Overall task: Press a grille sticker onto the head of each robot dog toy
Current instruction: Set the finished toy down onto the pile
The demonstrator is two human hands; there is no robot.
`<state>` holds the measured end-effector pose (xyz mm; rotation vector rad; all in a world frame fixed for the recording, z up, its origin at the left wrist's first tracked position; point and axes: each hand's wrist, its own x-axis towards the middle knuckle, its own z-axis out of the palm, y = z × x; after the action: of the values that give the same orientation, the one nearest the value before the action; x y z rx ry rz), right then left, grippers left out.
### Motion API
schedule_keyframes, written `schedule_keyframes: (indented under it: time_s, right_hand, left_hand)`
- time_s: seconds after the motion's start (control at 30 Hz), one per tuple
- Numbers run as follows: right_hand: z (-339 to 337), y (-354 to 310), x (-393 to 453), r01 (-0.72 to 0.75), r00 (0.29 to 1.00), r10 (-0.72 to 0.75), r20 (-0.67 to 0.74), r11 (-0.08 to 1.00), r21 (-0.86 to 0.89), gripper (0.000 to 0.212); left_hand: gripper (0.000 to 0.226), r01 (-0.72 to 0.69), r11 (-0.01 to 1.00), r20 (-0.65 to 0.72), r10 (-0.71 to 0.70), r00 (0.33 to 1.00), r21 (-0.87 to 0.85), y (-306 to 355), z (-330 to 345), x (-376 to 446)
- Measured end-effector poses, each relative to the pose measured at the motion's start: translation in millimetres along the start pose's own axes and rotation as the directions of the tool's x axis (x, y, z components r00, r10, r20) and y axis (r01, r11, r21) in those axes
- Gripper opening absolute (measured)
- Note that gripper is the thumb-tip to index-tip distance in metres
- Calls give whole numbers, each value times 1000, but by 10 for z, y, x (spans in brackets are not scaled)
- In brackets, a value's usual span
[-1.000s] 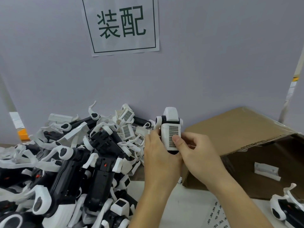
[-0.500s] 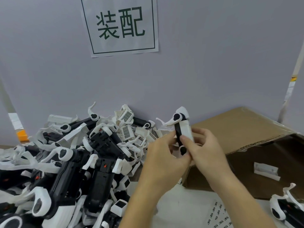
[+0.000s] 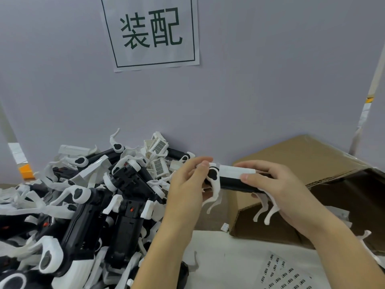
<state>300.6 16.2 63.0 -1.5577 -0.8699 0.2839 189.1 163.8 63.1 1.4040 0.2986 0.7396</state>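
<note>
At centre frame both hands clamp a robot dog toy (image 3: 235, 177) held sideways, left hand (image 3: 187, 184) at its head end, right hand (image 3: 277, 188) round its rear; it looks light, stiff plastic with thin legs, best gripped by the body.

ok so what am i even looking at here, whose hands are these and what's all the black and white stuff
There is no machine here. The view comes from a camera worn on a person's head, looking forward and down at their own two hands. The left hand and right hand hold one robot dog toy sideways between them, its white legs hanging down. To the left is a pile of robot dog toys in black and white plastic, some showing grille stickers. Behind the right hand lies an open cardboard box. A sticker sheet rests on the white table. A paper sign hangs on the wall.
</note>
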Motion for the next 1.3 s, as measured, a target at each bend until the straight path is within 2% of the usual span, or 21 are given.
schedule_keyframes:
  time_s: [0.1, 0.23, 0.3, 0.37, 0.47, 0.53, 0.6, 0.67, 0.7, 0.77, 0.87, 0.93, 1.0, 1.07, 1.1, 1.17, 1.2, 1.23, 1.27, 1.3]
  right_hand:
    - [45, -25, -20, 14, 998, -17, 58, 999, 48, 27]
    - [33, -76, -59, 127, 981, -88, 171, 964, -235, 37]
    - [85, -64, -54, 174, 980, -125, 157, 919, -355, 41]
    - [178, -40, -38, 241, 970, -209, 122, 871, -429, 36]
    - [280, 61, 9, 297, 955, -281, 101, 868, -398, 23]
    - [324, 137, 35, 218, 972, -235, -30, 938, -270, 9]
    - [369, 202, 78, 78, 970, -61, -236, 995, 63, 16]
    - [361, 164, 159, 28, 913, 150, -378, 905, 425, 20]
    - [306, 139, 224, 49, 873, 218, -436, 850, 524, 19]
    - [124, 70, 350, 106, 778, 303, -550, 800, 591, 13]
    - [-254, -43, 538, 156, 607, 392, -691, 794, 587, 8]
    - [-504, -142, 622, 235, 563, 445, -697, 722, 651, 8]
    - [-691, -211, 668, 333, 612, 425, -667, 627, 705, 14]
    - [-744, -217, 674, 419, 686, 394, -612, 474, 775, 19]
    - [-722, -206, 667, 414, 715, 382, -586, 445, 794, 22]
    - [-578, -120, 629, 324, 757, 386, -527, 480, 816, 46]
    - [-461, -75, 592, 266, 771, 400, -497, 506, 821, 50]
    - [-321, -34, 543, 202, 790, 399, -465, 547, 813, 44]
    - [-156, -3, 491, 128, 817, 383, -430, 608, 784, 30]
    - [6, 51, 445, 37, 840, 367, -400, 697, 716, 20]
  left_hand:
    - [24, -55, 997, -143, 47, 989, -52, -2, -37, 26]
    - [25, -191, 981, -248, 178, 952, -29, 8, -83, 56]
    - [24, -238, 971, -265, 233, 936, 13, 16, -85, 41]
    - [25, -248, 967, -273, 255, 928, 59, 9, -86, 30]
    - [23, -223, 974, -313, 223, 923, 38, 33, -123, 44]
    - [25, -215, 976, -339, 188, 922, -43, 69, -149, 53]
    - [27, -217, 976, -359, 192, 913, -30, 95, -159, 47]
    - [24, -225, 974, -372, 206, 905, -8, 106, -157, 36]
    - [23, -222, 975, -378, 204, 903, -5, 112, -156, 34]
    - [22, -212, 977, -380, 197, 904, 4, 112, -163, 38]
    - [23, -205, 979, -388, 192, 902, 7, 102, -173, 47]
    - [28, -205, 979, -398, 186, 898, -3, 92, -178, 52]
    - [34, -199, 980, -405, 178, 897, -10, 84, -182, 56]
    - [37, -190, 982, -403, 170, 899, -8, 78, -183, 61]
    - [37, -184, 983, -399, 165, 902, -8, 79, -184, 62]
    - [35, -169, 986, -394, 155, 906, -2, 85, -186, 66]
    - [34, -161, 987, -390, 150, 909, 3, 87, -185, 65]
    - [33, -153, 988, -384, 144, 912, 6, 91, -181, 63]
    - [33, -144, 990, -380, 136, 915, 8, 95, -178, 57]
    - [33, -136, 991, -377, 130, 917, 10, 97, -178, 52]
